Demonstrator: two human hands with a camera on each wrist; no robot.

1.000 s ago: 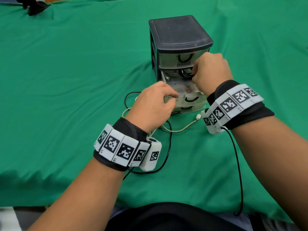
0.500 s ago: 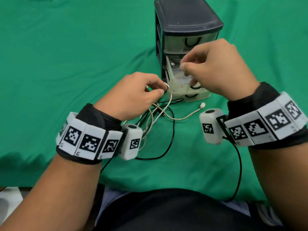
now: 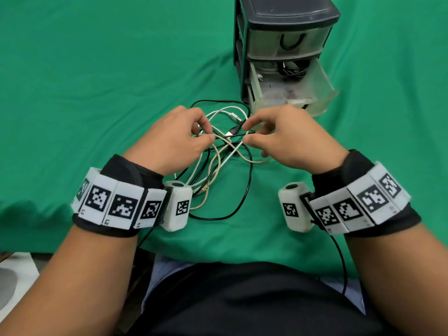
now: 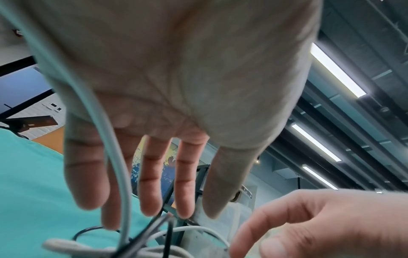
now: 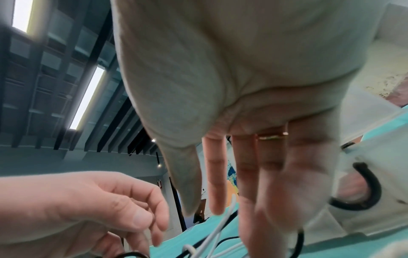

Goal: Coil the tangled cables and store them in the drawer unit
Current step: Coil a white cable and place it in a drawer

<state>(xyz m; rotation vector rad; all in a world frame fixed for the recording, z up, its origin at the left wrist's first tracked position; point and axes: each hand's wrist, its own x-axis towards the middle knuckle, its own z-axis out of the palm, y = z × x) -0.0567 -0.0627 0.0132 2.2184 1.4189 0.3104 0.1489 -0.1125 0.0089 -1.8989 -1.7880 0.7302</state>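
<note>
"What changed just now?"

"Both hands left the open middle drawer (image 3: 291,93) of the drawer unit (image 3: 283,18). Now they're at the tangled cables (image 3: 225,151) in front of it. One bundle already sits in the drawer, so the next is starting."

"Holding anything?"

"The left hand (image 3: 169,139) pinches a white cable. The right hand (image 3: 288,139) looks pinched on a strand too, I think; it's blurry."

"And around?"

"A green cloth (image 3: 97,93) covers the table. Long ceiling lights (image 4: 335,69) shine overhead."
</note>
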